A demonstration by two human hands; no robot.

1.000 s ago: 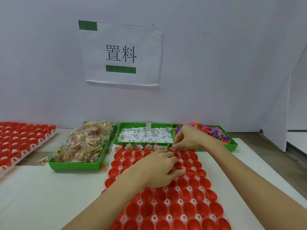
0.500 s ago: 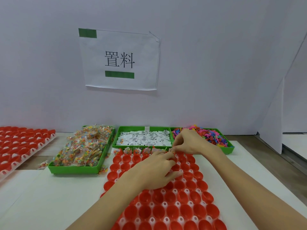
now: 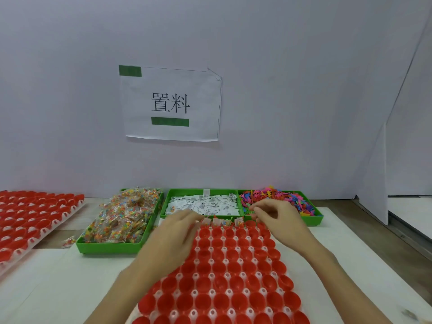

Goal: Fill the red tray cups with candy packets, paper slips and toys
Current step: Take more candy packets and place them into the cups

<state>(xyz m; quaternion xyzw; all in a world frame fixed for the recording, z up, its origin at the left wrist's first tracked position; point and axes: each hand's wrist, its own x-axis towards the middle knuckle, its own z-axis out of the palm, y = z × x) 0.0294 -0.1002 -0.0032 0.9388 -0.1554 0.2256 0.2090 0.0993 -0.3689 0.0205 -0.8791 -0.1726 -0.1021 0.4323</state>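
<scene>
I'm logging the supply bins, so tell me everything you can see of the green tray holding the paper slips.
The green plastic tray of white paper slips is shallow and rectangular, lying flat at the table's back by the wall, between the candy packet tray and the toy tray. Printed white slips fill it in a loose heap. The left hand covers part of its front edge.

The tray cups [image 3: 224, 272] are red, in a regular grid with white gaps. Three bins [image 3: 112, 249] are bright green. The candy packets [image 3: 121, 218] are clear with many-coloured dots; the paper slips [image 3: 203, 204] are white with black print; the toys [image 3: 280, 197] are pink, blue and orange.
</scene>
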